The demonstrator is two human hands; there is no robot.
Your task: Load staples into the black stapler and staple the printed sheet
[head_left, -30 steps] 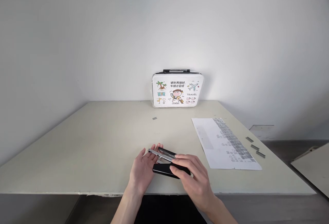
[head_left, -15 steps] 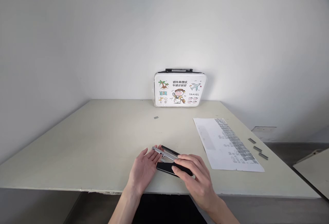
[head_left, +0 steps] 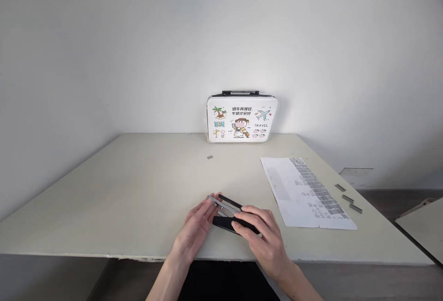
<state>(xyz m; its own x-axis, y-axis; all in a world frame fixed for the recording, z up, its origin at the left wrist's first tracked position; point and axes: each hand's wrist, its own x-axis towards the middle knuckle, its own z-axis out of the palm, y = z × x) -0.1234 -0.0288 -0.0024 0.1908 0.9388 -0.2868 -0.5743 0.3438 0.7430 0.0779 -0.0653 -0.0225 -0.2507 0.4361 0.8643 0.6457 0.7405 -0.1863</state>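
A black stapler (head_left: 224,224), spread wide with its silver metal staple rail exposed between the two black arms, is held low over the near part of the table. My right hand (head_left: 268,239) is closed around its hinge end, thumb on the near side and fingers across the top. At the other end, my left hand (head_left: 194,234) is cupped, palm turned inward, with thumb and fingers drawn together at the tip of the metal rail. Part of the stapler's front end is hidden by those fingers.
A printed sheet of paper (head_left: 285,195) lies on the table (head_left: 121,199) at the right. Beyond it are several staple strips (head_left: 348,198) near the right edge. A small grey staple piece (head_left: 210,157) lies toward the back, before a white cartoon case (head_left: 242,119) against the wall.
My left hand has gone from lying flat and spread to curling its thumb and fingers in at the rail's tip. The right hand keeps its hold, with the stapler shifted slightly.
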